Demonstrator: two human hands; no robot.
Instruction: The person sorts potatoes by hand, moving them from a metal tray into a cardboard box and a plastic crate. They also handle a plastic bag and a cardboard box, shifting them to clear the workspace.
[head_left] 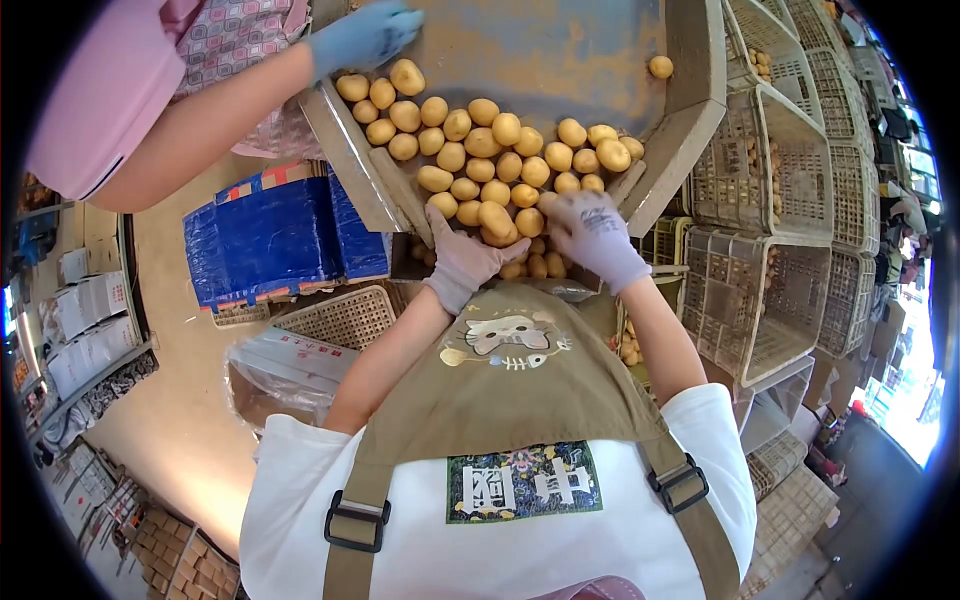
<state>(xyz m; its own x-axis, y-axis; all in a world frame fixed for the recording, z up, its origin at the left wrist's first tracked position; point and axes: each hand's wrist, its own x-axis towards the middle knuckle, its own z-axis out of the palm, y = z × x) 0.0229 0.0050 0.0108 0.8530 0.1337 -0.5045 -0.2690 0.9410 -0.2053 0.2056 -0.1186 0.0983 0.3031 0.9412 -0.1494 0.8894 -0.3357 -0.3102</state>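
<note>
My left hand (465,262) spread wide, my right (595,240) too blurred to tell its grip, at potatoes (482,143) bunched in the tray's (560,65) narrow mouth; gentle guiding should limit bruising.

Right fingers (562,212) blurred; tray (545,60) cut off at top edge

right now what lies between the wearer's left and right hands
The head view shows several yellow potatoes between the left hand and the right hand.
</note>
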